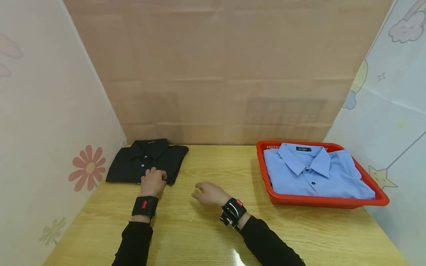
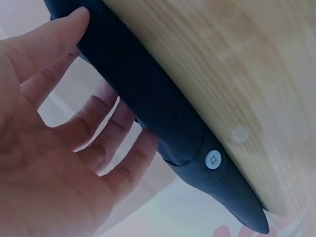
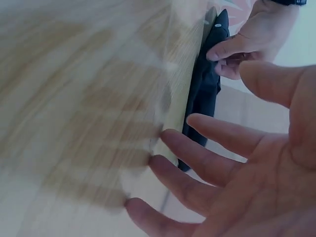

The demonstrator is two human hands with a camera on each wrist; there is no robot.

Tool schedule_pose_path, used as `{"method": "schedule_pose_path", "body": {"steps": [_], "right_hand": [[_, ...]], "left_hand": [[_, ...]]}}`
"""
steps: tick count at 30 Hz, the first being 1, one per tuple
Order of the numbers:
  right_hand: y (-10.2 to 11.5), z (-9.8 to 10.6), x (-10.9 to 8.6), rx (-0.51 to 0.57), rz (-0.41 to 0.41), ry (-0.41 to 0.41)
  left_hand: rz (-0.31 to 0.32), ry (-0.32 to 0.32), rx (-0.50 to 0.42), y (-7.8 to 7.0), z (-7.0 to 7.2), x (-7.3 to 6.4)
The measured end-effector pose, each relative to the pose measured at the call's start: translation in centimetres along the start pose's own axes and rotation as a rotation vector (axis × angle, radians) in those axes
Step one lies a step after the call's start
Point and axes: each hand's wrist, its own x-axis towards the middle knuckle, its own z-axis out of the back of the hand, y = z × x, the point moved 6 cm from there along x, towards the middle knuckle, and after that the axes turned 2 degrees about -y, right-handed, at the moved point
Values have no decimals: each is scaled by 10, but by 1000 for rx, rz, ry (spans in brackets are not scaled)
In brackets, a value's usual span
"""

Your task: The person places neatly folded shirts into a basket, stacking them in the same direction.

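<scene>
A folded black shirt (image 1: 156, 155) with light buttons lies at the back left of the table, its collar toward the back wall. At its front edge is my left hand (image 1: 153, 181); in the left wrist view, fingertips rest on top and the thumb (image 2: 74, 27) touches the front side. These fingers are only slightly bent. My right hand (image 1: 211, 194) hovers above the wood to the right of the shirt, holding nothing. Its fingers (image 3: 207, 153) are spread and loosely bent in the right wrist view, apart from the black shirt (image 3: 202, 98).
A red plastic basket (image 1: 332, 201) stands on the right of the wooden table (image 1: 199, 236). Inside lies a folded light-blue shirt (image 1: 319, 173). Brown paper (image 1: 223, 74) covers the back wall; patterned white panels (image 1: 40, 111) flank both sides.
</scene>
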Motion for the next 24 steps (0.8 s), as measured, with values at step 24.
{"method": "schedule_pose_path", "body": {"steps": [24], "right_hand": [[30, -23, 61, 187, 46, 125]], "left_hand": [[267, -3, -155, 68, 30, -3]]}}
